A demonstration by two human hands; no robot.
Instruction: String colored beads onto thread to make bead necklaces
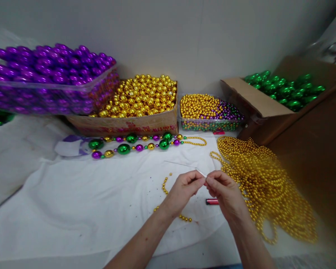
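Note:
My left hand and my right hand meet above the white cloth, fingertips pinched together. Between them runs a short white strand that looks like thread. A long, thin needle points left from its far end. Most of the strand is hidden by my fingers. Under and beside my left hand lies a short gold bead strand, partly covered by my wrist. Just left of my right wrist rests a red lighter-like object with a black end.
A green, purple and gold bead necklace lies behind my hands. Gold bead chains pile up at right. Along the wall stand a purple-bead tub, a gold-bead box, a small-bead tub and a green-bead carton.

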